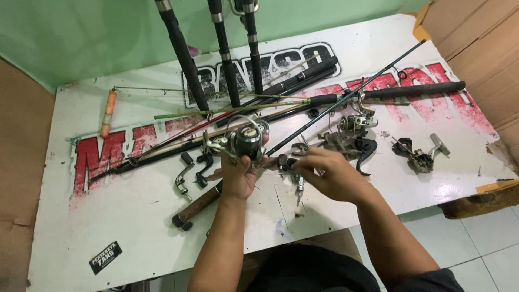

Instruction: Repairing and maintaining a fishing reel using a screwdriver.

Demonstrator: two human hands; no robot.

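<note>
A green wall [81, 38] is seen behind a white painted tabletop [108, 216]. Pale floor tiles [476, 254] and cardboard [481, 38] are shown at right.

A silver and black spinning reel [244, 141] is gripped from below by the left hand [238, 176], above a white painted table [135, 216]. A small dark reel handle [285, 163] just beside the reel is pinched by the fingers of the right hand [324, 173]. Several fishing rods [303, 94] are laid across the table behind, and loose reel parts [419, 157] are scattered to the right. Two detached crank handles [190, 173] are seen left of the reel.
</note>
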